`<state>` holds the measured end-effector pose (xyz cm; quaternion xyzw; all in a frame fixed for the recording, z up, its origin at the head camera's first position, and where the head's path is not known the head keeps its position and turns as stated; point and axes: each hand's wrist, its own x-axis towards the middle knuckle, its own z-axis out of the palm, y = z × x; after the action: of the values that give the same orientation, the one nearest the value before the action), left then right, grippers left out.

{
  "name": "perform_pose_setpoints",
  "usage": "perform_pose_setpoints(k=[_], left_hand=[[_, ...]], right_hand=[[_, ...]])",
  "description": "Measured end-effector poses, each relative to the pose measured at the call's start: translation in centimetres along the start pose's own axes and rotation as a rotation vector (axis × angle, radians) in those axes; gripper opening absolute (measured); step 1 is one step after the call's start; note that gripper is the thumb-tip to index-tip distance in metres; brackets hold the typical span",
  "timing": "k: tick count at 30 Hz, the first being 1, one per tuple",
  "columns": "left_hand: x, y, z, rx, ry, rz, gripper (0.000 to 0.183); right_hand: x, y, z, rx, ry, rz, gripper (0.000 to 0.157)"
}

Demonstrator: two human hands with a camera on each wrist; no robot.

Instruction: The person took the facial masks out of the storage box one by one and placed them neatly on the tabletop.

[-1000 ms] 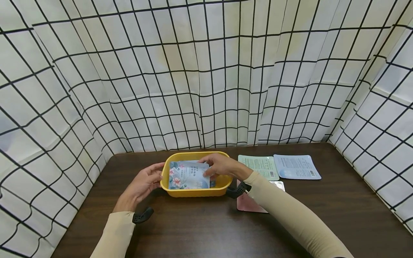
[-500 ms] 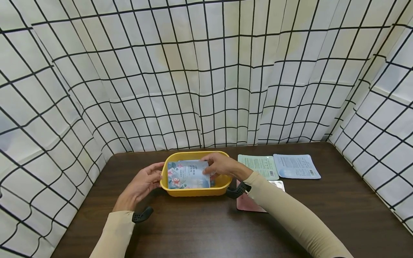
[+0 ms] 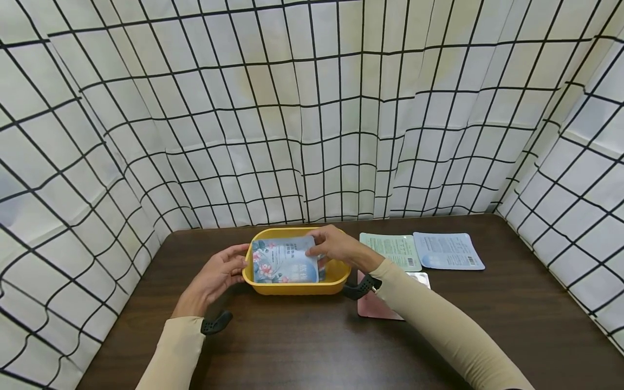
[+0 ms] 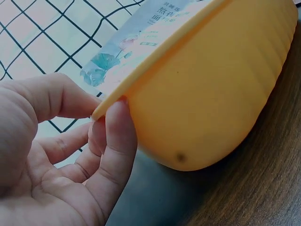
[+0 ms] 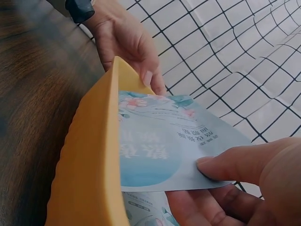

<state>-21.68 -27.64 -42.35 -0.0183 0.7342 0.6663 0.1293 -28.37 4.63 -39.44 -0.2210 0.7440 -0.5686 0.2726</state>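
Observation:
My left hand [image 3: 218,278] pinches the left end of the yellow plastic basket [image 4: 197,99], thumb and fingers on its rim in the left wrist view. My right hand [image 3: 338,247] pinches a light blue face mask packet [image 3: 285,261] by its right edge, thumb on top and fingers beneath. Pink flowers and printed text mark the packet. In the right wrist view it slants up over the basket's far rim. Below it, another floral packet [image 5: 146,207] shows inside the basket, mostly covered.
Right of the basket, a green packet [image 3: 392,252] and a blue packet [image 3: 448,252] lie side by side on the dark wooden table [image 3: 292,341]. A pink packet [image 3: 377,304] lies partly under my right forearm. Grid-patterned cloth [image 3: 302,135] hangs around the table.
The blue floral packet has risen slightly and tilted in my right hand, and more of its face shows. My left hand stays at the basket's rim.

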Motion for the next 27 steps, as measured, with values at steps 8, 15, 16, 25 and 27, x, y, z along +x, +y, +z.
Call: perform_pose_setpoints(k=[8,15,16,25,27], left_hand=[[-0.1,0.2,0.0,0.006,0.013,-0.012,0.06],[-0.2,0.3,0.0,0.002,0.015,-0.012,0.06],[-0.2,0.3,0.0,0.006,0.016,-0.012,0.061],[-0.1,0.3,0.0,0.009,0.016,-0.012,0.06],[0.0,0.2,0.1,0.005,0.016,-0.012,0.06]], right_hand=[[-0.9,-0.2,-0.9,0.009,0.059,-0.019,0.033],[-1.6,0.0,-1.9,-0.014,0.117,-0.016,0.027],[-1.7,0.0,-2.0,-0.011,0.118,-0.018,0.028],[-2.8,0.3,-3.1,0.045,0.14,-0.05,0.034],[-3.0,0.2,-3.3,0.063,0.154,-0.047,0.035]])
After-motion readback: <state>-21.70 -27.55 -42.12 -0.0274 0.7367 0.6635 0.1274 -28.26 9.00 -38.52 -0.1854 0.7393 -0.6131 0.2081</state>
